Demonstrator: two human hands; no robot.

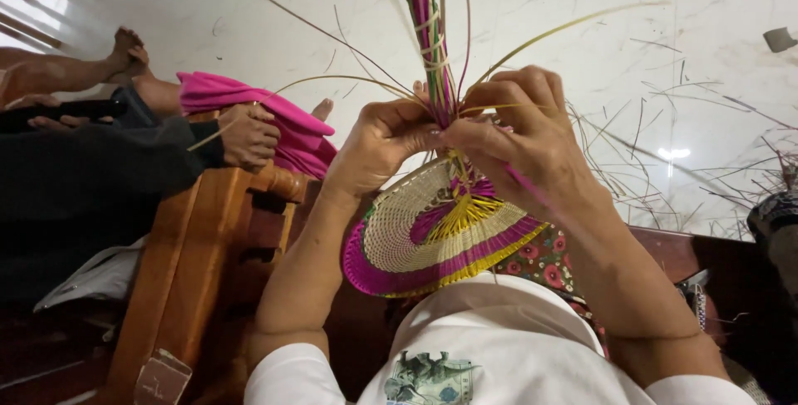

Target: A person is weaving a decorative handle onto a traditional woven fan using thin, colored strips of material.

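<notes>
A round woven fan (416,243) in cream, magenta and yellow rests against my lap, its handle (431,31) pointing up and away, wrapped in magenta and pale strips. My left hand (378,143) is closed around the base of the handle where it meets the fan. My right hand (524,135) pinches thin straw strands (532,39) at the same spot, and a magenta strip trails down beside its wrist. Several loose strands fan out from the joint.
Another person sits at the left on a wooden chair (195,264), one hand (249,135) on magenta cloth (249,102). Loose straw strands (690,156) litter the white marble floor at the right. A dark wooden edge (690,247) runs behind my right arm.
</notes>
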